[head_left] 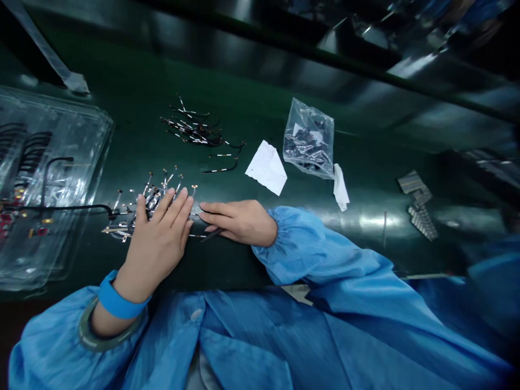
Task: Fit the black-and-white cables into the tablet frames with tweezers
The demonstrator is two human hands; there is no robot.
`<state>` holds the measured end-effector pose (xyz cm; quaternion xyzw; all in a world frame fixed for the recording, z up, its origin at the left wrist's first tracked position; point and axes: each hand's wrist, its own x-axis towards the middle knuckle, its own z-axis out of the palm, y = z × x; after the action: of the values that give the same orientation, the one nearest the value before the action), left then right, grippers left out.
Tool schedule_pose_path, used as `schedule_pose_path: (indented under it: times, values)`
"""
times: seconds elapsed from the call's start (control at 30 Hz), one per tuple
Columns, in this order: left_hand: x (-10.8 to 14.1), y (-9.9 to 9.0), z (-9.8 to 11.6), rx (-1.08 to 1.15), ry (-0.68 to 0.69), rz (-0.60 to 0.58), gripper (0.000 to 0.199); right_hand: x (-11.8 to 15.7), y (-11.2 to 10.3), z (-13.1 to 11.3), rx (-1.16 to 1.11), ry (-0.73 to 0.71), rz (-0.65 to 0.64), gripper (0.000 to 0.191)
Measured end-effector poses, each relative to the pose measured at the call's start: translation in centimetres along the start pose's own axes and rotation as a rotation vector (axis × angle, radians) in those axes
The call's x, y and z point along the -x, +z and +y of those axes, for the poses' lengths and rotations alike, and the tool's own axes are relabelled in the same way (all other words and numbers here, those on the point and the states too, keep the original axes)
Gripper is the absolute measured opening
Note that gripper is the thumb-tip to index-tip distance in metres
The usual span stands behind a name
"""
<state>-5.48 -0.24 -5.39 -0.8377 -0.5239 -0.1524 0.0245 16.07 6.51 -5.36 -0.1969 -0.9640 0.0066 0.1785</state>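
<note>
My left hand [160,238] lies with fingers spread over a pile of small flex cables [152,197] with gold and white ends. Its palm hides part of that pile. Just to the right, my right hand [239,221] rests low over the table, fingers pressed together and pointing at the pile. A slim dark tool [212,235], perhaps tweezers, sticks out from under those fingers; its grip is partly hidden. Beyond both hands sits a second heap of thin black cables [195,130], with a couple of loose cables [221,169] beside it.
Clear plastic trays [87,135] holding black cables stand at the left, with a black cord [65,207] running over them. A white paper [267,168], a clear bag [309,141] of dark parts and a white strip [340,188] lie on the green table [134,114].
</note>
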Motion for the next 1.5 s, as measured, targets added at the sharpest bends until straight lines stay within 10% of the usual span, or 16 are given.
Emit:
schedule_pose_path:
  times: [0.27, 0.53, 0.8, 1.2, 1.5]
  values:
    - [-0.3, -0.9, -0.3, -0.023, -0.338, -0.058, 0.052, 2.2, -0.6, 0.7, 0.081, -0.016, 0.174, 0.024]
    - [-0.2, -1.0, -0.2, -0.023, -0.348, -0.055, 0.052, 0.9, -0.4, 6.3, 0.087, 0.173, 0.009, 0.032]
    - [-0.1, -0.8, -0.4, -0.023, -0.342, -0.026, 0.050, 1.9, -0.6, 5.0, 0.002, 0.066, 0.170, 0.030]
    - [-0.1, -0.3, -0.7, -0.104, -0.070, 0.068, 0.041, -2.0, -3.2, 12.4, 0.052, 1.045, 0.073, 0.026]
    - [-0.3, -0.5, -0.3, -0.083, 0.025, 0.078, 0.033, -3.7, -3.2, 13.3, 0.079, 1.110, -0.130, 0.027]
